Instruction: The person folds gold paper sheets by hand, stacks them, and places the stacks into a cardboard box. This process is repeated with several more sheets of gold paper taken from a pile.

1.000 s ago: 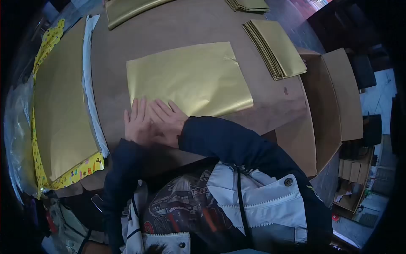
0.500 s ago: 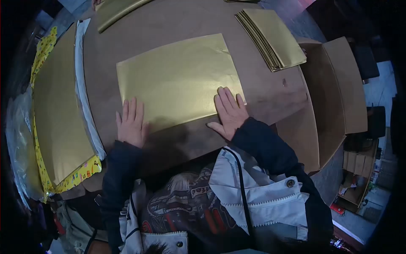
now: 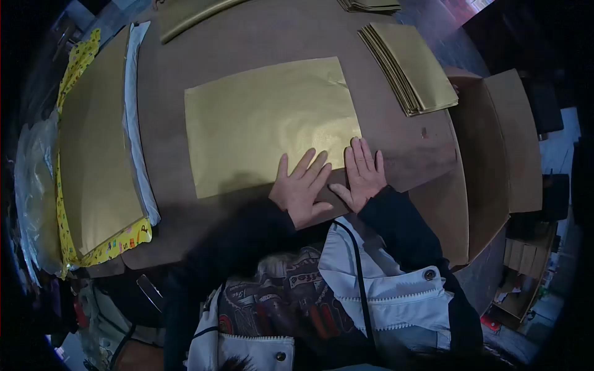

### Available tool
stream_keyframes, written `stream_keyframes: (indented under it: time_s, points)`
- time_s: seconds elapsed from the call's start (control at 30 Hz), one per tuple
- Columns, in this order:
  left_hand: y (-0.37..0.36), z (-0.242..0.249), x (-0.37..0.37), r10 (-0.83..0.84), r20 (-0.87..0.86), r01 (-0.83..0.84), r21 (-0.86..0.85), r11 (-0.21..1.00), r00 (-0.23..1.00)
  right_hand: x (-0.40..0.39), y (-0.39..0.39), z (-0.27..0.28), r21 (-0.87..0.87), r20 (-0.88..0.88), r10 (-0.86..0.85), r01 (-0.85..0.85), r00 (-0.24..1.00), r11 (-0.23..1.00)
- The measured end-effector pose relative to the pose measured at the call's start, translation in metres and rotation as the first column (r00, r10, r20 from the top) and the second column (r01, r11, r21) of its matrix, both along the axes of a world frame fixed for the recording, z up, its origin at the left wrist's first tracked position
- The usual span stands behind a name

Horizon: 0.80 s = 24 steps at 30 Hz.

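A gold paper sheet (image 3: 260, 117) lies flat on the brown table, slightly creased near its upper right corner. My left hand (image 3: 300, 190) has its fingers spread over the sheet's near edge, right of the middle. Beside it, my right hand (image 3: 364, 176) rests at the sheet's lower right corner, fingers straight and thumb out. Both hands are open and hold nothing. A pile of folded gold paper (image 3: 414, 68) sits to the upper right.
At the left lies a large stack of gold sheets (image 3: 102, 148) on yellow printed wrapping (image 3: 117, 244). An open cardboard box (image 3: 439, 204) stands against the table's right side. A gold roll or fold (image 3: 198, 18) and another folded pile (image 3: 370, 5) are at the far edge.
My left hand has moved right along the near edge, from the sheet's left corner to close beside my right hand. The view has shifted slightly; the sheet still lies flat.
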<state>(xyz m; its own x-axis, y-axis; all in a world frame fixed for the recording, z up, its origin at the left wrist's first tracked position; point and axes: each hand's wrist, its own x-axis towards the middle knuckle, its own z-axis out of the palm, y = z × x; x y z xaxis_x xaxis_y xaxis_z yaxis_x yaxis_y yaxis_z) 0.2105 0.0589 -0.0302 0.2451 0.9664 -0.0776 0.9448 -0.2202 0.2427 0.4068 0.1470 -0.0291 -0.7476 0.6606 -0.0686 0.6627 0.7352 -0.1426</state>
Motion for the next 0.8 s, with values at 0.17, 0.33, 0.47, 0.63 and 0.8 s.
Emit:
stream_keyframes:
  time_s: [0.17,0.33,0.47,0.63,0.8]
  points:
    - [-0.006,-0.001,-0.010,-0.032,0.051,0.027,0.092,0.995,0.998,-0.001,0.000,0.002,-0.001,-0.015,-0.003,0.003,1.000,1.000]
    - [-0.057,0.008,-0.067,0.119,-0.067,-0.121,-0.027,0.992,0.991,-0.001,-0.001,0.000,0.014,-0.003,-0.022,0.022,1.000,1.000]
    - [-0.102,0.022,-0.109,0.269,-0.162,-0.291,-0.136,0.947,0.949,-0.003,0.000,0.001,0.014,0.044,-0.028,0.028,0.999,1.000]
    - [-0.120,0.038,-0.144,0.320,-0.274,-0.379,-0.199,0.904,0.907,-0.008,-0.002,0.011,0.064,0.145,-0.026,0.017,0.989,0.998]
    - [-0.115,0.025,-0.170,0.088,-0.159,-0.079,0.061,0.995,0.983,-0.043,-0.007,0.033,-0.007,0.147,0.034,-0.033,0.989,0.999]
